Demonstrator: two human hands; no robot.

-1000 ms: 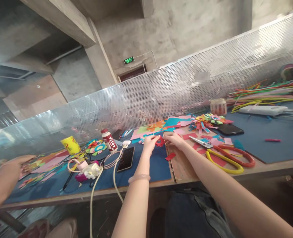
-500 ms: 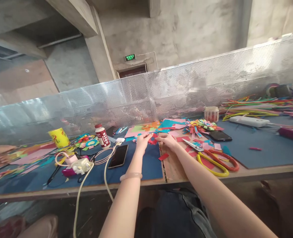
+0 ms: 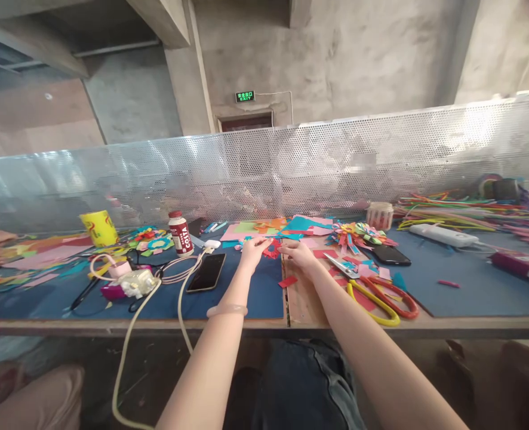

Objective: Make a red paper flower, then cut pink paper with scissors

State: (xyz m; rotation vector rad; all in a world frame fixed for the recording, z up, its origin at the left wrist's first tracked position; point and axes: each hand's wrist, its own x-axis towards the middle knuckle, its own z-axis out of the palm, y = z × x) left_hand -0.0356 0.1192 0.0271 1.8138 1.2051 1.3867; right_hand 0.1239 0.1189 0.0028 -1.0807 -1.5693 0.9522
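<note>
Though indistinct, red paper point(image 3: 272, 249) apparently in left hand point(image 3: 252, 253).

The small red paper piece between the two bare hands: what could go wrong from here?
The small red paper piece might crease if the left hand and right hand pull unevenly. The right forearm could brush the metal scissors with yellow and orange handles beside it. The left forearm might snag the white cable hanging over the table edge.

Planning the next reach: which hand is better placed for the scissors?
Right, probably: the right hand is nearer the scissors, which lie to its right; the left hand is farther off.
</note>
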